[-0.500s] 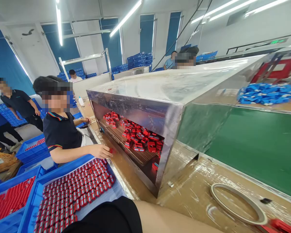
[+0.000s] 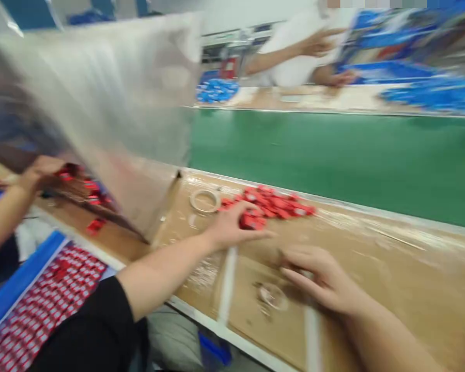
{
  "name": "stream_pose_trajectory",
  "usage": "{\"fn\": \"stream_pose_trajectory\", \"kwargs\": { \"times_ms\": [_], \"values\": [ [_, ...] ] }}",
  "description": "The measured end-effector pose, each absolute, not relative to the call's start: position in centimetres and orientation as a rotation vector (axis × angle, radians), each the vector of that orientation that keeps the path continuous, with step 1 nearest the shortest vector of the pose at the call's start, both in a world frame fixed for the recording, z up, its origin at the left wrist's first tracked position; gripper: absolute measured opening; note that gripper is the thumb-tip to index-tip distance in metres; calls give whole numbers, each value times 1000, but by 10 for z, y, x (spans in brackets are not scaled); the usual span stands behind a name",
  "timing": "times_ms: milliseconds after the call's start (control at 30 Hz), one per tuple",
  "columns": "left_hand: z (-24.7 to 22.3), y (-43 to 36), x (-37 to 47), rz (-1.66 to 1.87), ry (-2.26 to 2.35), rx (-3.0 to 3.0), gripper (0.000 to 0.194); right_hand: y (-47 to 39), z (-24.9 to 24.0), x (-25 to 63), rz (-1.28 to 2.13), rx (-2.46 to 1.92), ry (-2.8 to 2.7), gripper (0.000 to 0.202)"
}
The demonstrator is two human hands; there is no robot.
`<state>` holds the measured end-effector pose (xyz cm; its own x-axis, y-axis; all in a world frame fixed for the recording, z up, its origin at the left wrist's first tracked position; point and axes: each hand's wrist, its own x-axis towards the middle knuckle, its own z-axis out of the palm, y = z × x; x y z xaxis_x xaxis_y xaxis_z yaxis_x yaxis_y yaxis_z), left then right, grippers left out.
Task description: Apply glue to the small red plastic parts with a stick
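Brown, tape-covered worktop [image 2: 372, 268] runs across the blurred view, and a green conveyor belt [image 2: 333, 160] lies along its far edge. No brand, label or writing can be read anywhere; motion blur smears all detail.

On the worktop, near the belt, sits a heap of small red pieces [image 2: 273, 204]. The left hand [image 2: 232, 227] reaches into the near end of this heap, fingers loosely curled over a red piece at its fingertips; whether it truly grips that piece or only touches it cannot be told. The right hand [image 2: 321, 276] lies low over the bare worktop just in front of the heap, fingers stretched out and slightly spread, palm down, holding nothing that can be made out. A ring-shaped tape roll [image 2: 204, 200] lies flat just left of the heap.

To the left stands a shiny metal tunnel housing [image 2: 101, 88], with more red pieces inside its opening [image 2: 81, 181]. A co-worker's hand [image 2: 39, 173] reaches toward that opening. At lower left a blue tray [image 2: 19, 281] holds rows of red pieces.

Across the belt, another person in a white top [image 2: 290, 57] has both arms out over a far worktop with blue items [image 2: 217, 89].
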<state>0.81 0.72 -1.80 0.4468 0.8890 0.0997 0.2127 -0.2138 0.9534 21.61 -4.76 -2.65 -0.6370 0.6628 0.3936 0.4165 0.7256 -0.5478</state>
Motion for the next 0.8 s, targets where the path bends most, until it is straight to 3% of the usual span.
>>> {"fn": "stream_pose_trajectory", "kwargs": {
  "times_ms": [100,433,800],
  "values": [
    [-29,21,11,817,932,1770,59,-67,-21,237,760,-880,-2326,53],
    [-29,19,11,793,907,1818,56,-67,-21,224,919,-784,-2380,46],
    [-35,17,15,768,750,1786,55,-78,-13,219,860,-749,-2364,37]
  ]
}}
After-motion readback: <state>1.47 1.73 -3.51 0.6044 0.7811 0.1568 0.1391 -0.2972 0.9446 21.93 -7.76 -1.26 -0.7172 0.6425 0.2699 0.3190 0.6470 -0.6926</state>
